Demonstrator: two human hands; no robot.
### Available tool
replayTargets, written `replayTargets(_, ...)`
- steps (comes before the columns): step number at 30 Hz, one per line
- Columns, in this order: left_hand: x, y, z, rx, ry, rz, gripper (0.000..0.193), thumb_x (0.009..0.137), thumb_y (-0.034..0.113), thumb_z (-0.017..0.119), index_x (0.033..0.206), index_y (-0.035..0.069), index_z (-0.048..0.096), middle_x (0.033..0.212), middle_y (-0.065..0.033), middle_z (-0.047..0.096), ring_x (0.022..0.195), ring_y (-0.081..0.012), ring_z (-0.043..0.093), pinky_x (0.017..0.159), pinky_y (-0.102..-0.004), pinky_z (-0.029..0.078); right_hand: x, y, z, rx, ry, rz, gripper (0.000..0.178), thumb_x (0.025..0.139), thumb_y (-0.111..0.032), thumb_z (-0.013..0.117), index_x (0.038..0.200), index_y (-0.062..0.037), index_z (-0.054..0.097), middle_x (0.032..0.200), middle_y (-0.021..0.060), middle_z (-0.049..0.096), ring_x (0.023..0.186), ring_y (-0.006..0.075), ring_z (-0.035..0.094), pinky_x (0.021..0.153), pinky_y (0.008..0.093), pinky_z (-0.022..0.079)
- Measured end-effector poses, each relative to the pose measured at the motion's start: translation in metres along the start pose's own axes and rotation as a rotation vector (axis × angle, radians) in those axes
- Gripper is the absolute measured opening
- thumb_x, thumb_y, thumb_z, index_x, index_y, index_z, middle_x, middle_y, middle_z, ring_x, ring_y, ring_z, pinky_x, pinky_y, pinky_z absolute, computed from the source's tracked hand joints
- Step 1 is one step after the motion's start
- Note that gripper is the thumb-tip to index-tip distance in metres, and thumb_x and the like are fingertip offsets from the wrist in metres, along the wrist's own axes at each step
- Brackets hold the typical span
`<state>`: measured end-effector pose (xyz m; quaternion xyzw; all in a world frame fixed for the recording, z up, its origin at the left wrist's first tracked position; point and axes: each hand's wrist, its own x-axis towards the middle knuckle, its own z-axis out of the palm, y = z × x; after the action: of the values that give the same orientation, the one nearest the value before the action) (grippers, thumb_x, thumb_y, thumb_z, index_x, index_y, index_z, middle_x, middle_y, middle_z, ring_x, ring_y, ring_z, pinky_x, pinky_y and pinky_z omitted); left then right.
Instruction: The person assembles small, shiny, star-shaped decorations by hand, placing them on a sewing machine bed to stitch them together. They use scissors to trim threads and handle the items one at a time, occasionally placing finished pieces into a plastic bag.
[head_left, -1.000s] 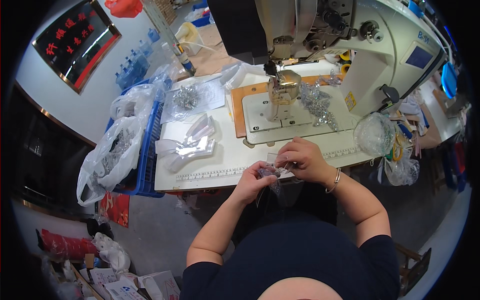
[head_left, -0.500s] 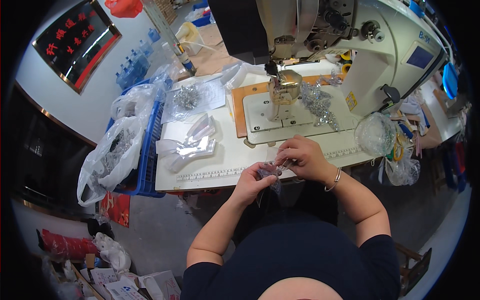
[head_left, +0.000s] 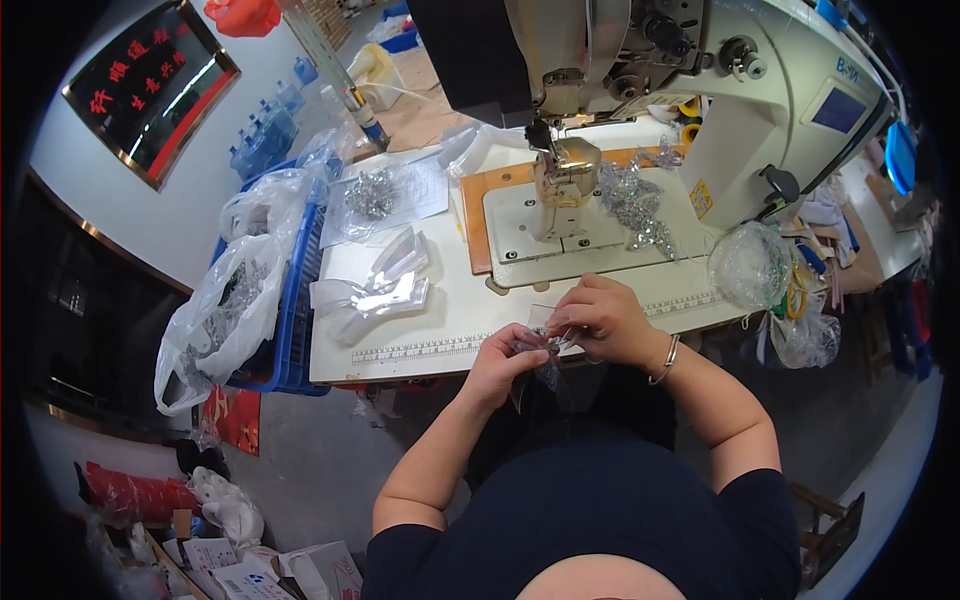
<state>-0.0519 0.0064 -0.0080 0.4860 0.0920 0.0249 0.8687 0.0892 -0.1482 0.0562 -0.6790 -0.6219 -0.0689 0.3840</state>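
Observation:
Just off the front edge of the worktable, both my hands grip one small clear plastic strip with sparkly stones (head_left: 546, 372). My left hand (head_left: 500, 364) pinches it between thumb and fingers from the left. The fingers of my right hand (head_left: 604, 320) are bent closed on its upper right part, and a clear flap (head_left: 540, 313) sticks up between the hands. Fingers hide much of the piece. Ahead stands a white post-bed sewing machine (head_left: 780, 120), its metal post (head_left: 562, 190) beyond my hands. Several glittering stone-covered pieces (head_left: 635, 210) lie right of the post.
Several clear plastic strips (head_left: 385, 285) lie on the table's left, with a pile of shiny pieces (head_left: 372, 195) on a clear sheet behind. A blue crate (head_left: 300, 320) with plastic bags (head_left: 225, 310) adjoins the left edge. Right are a clear round bundle (head_left: 748, 268) and yellow-handled scissors (head_left: 797, 293).
My fingers have shifted slightly on the strip, and its clear flap shows more above my left fingertips. My right hand has moved down a little. The whole view has shifted slightly.

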Motion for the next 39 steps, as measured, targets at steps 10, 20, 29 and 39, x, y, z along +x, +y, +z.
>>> replayTargets(10,-0.005,0.008,0.009,-0.122,0.208,0.09,0.045,0.078,-0.004,0.056,0.123,-0.001,0.046,0.094,-0.014,0.061,0.082,-0.0237,0.064,0.078,-0.0325,0.052,-0.007,0.019,-0.005,0.052,0.549,0.409,0.043,0.071,-0.01,0.077,0.11,-0.0085,0.058,0.105,0.0077,0.06,0.094,0.0218,0.057,0.078,0.0303,0.047)
replayTargets(20,-0.003,0.002,0.016,-0.164,0.156,0.161,0.034,0.083,0.0,0.058,0.115,-0.001,0.051,0.106,-0.0156,0.062,0.1,-0.0258,0.062,0.091,-0.0389,0.05,-0.02,-0.018,0.022,0.994,0.091,0.77,0.027,0.079,-0.015,0.073,0.099,0.0001,0.063,0.085,0.0022,0.063,0.072,0.0067,0.055,0.065,0.0223,0.046)
replayTargets(29,-0.01,0.014,0.02,0.114,0.145,0.157,0.034,0.081,-0.004,0.061,0.114,0.0,0.053,0.107,-0.0121,0.063,0.096,-0.0216,0.063,0.09,-0.0344,0.048,-0.016,-0.015,0.035,0.854,0.13,0.763,0.017,0.077,-0.015,0.074,0.082,-0.0003,0.066,0.072,0.0025,0.065,0.068,0.0057,0.057,0.062,0.0219,0.046)
replayTargets(39,-0.019,0.078,0.023,1.656,0.136,1.565,0.019,0.082,0.018,0.067,0.096,0.023,0.055,0.1,0.0075,0.068,0.1,-0.018,0.063,0.102,-0.0427,0.028,-0.018,-0.022,0.016,1.879,0.055,0.736,0.039,0.096,-0.026,0.05,0.12,0.0052,0.053,0.115,0.0174,0.06,0.06,0.0082,0.047,0.05,0.0191,0.037)
